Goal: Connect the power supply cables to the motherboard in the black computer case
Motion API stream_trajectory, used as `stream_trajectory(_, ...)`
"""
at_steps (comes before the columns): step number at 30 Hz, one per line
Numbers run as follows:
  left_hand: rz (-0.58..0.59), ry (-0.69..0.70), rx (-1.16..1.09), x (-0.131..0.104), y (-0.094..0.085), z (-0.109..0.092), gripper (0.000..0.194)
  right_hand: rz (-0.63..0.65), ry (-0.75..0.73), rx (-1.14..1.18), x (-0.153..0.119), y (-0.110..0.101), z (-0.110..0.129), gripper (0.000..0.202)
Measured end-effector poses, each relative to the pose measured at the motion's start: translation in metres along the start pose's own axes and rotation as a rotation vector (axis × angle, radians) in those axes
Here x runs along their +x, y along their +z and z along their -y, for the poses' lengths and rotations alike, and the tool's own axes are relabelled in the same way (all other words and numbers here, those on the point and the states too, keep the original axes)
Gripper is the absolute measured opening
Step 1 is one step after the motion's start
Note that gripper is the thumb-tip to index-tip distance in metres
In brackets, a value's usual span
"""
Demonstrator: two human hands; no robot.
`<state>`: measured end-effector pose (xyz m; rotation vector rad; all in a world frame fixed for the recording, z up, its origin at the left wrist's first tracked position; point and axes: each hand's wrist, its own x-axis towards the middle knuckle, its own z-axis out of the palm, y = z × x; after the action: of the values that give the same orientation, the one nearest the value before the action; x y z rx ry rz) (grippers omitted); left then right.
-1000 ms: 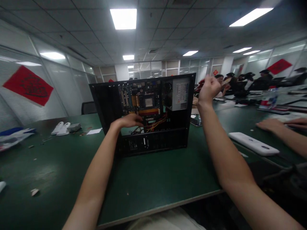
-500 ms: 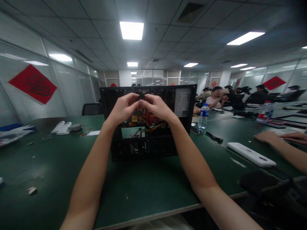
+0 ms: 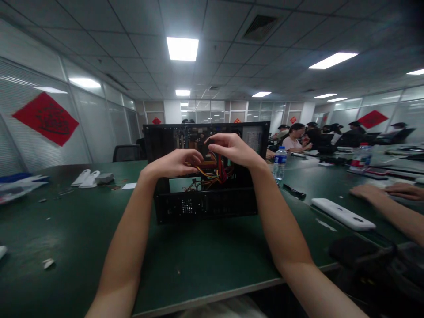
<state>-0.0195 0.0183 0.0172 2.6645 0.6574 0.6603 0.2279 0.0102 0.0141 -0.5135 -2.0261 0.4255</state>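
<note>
In front of me a black computer case (image 3: 205, 204) stands on the table with its open side towards me, showing a circuit board, a silver power supply (image 3: 253, 137) and loose cables. My left hand (image 3: 174, 162) is at the lower left of the board, its fingers curled at the end of some yellow wires (image 3: 206, 173); the exact grip is partly hidden. Above and to the right, my right hand (image 3: 234, 149) is bent over the board, thumb and forefinger apart, close to the red cables (image 3: 220, 168). Nothing shows between its fingers.
On the green table (image 3: 82, 247), a water bottle (image 3: 280, 163), a dark strap-like object (image 3: 294, 191) and a white power strip (image 3: 342, 213) lie to the right. Another person's hand (image 3: 369, 192) rests beyond them. At left are white items (image 3: 86, 178) and a grey block (image 3: 104, 178).
My hands, earlier together near the top of the case, have moved apart. The left went lower, towards the yellow wires; the right shifted right. More of the board and cables shows.
</note>
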Motion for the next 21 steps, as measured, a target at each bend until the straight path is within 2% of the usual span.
stream_trajectory(2,0.008,-0.024,0.042,-0.004,-0.006,0.001,0.035,-0.019,0.014,0.013,0.001,0.0,-0.003,0.036)
stream_trajectory(6,-0.003,-0.065,0.033,-0.014,-0.016,-0.006,0.031,-0.071,0.047,0.05,0.002,0.001,-0.009,0.035)
stream_trajectory(11,-0.033,0.023,-0.06,-0.022,-0.016,-0.022,0.027,-0.006,0.129,0.126,0.0,0.003,-0.004,0.036)
stream_trajectory(17,-0.413,0.196,-0.04,-0.01,0.0,-0.035,0.016,-0.006,0.115,0.18,-0.001,0.005,0.008,0.034)
stream_trajectory(21,-0.519,0.258,0.017,-0.003,0.007,-0.037,0.015,-0.045,0.102,0.254,-0.001,0.004,0.01,0.033)
